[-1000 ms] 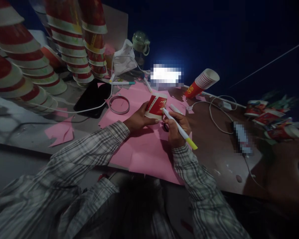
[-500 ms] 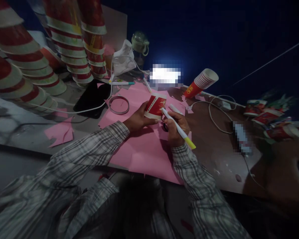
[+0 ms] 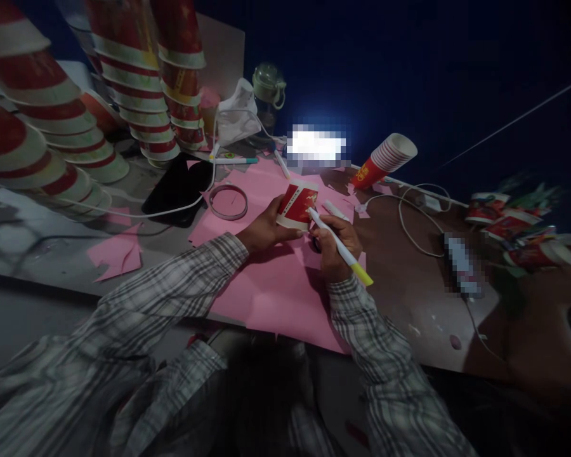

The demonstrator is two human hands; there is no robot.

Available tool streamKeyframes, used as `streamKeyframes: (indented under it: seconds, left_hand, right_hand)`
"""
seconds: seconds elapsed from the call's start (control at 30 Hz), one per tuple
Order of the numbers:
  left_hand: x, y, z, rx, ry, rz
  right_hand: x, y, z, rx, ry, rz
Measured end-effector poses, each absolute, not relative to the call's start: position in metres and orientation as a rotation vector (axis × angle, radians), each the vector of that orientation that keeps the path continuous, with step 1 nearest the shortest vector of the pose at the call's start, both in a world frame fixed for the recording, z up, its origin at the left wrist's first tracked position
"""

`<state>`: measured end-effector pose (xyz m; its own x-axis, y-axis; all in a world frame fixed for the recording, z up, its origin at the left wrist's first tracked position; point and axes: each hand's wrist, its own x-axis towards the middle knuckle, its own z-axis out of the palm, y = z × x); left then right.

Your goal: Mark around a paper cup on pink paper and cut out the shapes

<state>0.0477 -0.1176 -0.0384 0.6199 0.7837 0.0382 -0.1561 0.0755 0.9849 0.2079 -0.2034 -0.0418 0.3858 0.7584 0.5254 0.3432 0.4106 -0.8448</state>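
Note:
A red and white paper cup [image 3: 295,204] is held in my left hand [image 3: 265,226], with the fingers behind it and the thumb along its lower rim. My right hand [image 3: 339,249] grips a white marker pen [image 3: 339,246] with a yellow end. The pen's upper tip rests at the gold print on the cup's red side; whether it touches cannot be made out. Under both hands lie pink paper sheets [image 3: 276,285]. A dark round object, partly hidden, shows beside my right fingers.
Tall stacks of paper cups [image 3: 157,120] stand at the left. Nearby are a black phone [image 3: 174,190], a tape ring [image 3: 228,202] and a white cable. A leaning cup stack [image 3: 383,158] stands at the back right. Cups with greenery [image 3: 509,216] lie farther right.
Almost nothing differs. The yellow end of the marker pen has shifted very slightly; the cup and both hands keep nearly the same place.

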Motion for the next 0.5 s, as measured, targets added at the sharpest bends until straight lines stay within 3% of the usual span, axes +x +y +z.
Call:
streamKeyframes:
  seconds: [0.5]
  left_hand:
    - [0.0471, -0.1186, -0.0390, 1.331, 0.580, 0.792]
  right_hand:
    - [0.2092, -0.2043, -0.0415, -1.209, -1.183, 0.411]
